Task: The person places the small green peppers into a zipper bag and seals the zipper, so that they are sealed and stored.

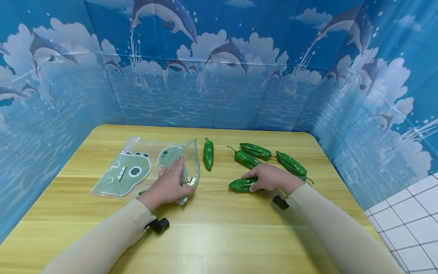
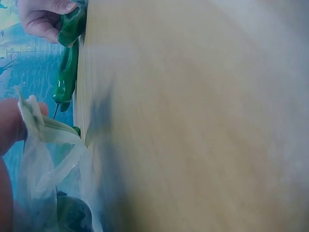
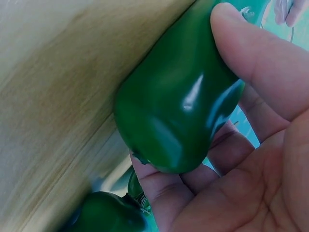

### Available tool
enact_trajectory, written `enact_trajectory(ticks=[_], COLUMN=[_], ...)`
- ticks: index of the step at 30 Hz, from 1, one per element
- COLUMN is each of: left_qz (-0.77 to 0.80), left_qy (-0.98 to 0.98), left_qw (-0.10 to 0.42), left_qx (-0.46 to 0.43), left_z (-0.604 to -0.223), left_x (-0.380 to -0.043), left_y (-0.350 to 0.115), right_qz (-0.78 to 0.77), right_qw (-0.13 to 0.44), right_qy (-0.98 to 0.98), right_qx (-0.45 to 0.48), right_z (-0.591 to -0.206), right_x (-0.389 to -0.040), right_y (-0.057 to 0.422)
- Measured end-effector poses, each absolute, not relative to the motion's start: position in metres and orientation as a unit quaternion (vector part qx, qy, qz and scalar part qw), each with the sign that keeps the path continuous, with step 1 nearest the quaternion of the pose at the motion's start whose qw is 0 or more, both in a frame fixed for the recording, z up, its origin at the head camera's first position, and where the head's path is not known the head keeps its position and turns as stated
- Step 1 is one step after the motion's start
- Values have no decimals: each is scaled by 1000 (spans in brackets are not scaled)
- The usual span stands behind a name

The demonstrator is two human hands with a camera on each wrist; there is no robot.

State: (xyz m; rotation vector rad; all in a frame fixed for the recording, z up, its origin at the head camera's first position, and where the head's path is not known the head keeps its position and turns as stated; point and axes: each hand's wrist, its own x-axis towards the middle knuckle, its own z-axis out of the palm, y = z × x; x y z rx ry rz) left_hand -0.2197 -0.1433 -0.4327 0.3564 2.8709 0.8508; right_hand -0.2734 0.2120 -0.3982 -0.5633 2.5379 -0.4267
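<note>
My left hand [image 1: 169, 184] pinches the rim of a clear zip bag [image 1: 157, 142] printed with green cartoon dinosaurs. The bag lies flat with its mouth lifted toward the right. In the left wrist view, its pale zip edge [image 2: 53, 129] is between thumb and finger, and a green pepper [image 2: 73, 212] shows through the plastic. My right hand [image 1: 272, 178] grips a glossy green pepper [image 1: 241, 185] between thumb and fingers, low over the table to the right of the bag. The right wrist view shows the same pepper [image 3: 174, 101] close up, its narrower end by the thumb.
One upright-lying green pepper [image 1: 208, 154] is just right of the bag mouth. Beyond the right hand lie several more peppers, including one at the back [image 1: 256, 151] and one at the right [image 1: 291, 163]. A dolphin-print curtain [image 1: 219, 95] borders the wooden table [image 1: 205, 239].
</note>
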Motion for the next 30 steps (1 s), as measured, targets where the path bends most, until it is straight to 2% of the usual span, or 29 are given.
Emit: enact_trajectory(ticks=[15,30], left_qz=[284,284], left_qy=[949,949], left_qw=[69,69], left_qx=[116,119], left_z=[-433,-435], left_x=[-219,-220], left_y=[-143,-145], right_qz=[-160,-141], right_qw=[251,236], right_qy=[934,930], right_qx=[-198,-243], right_z=[-402,-402], right_x=[-272,-270], right_y=[212,209])
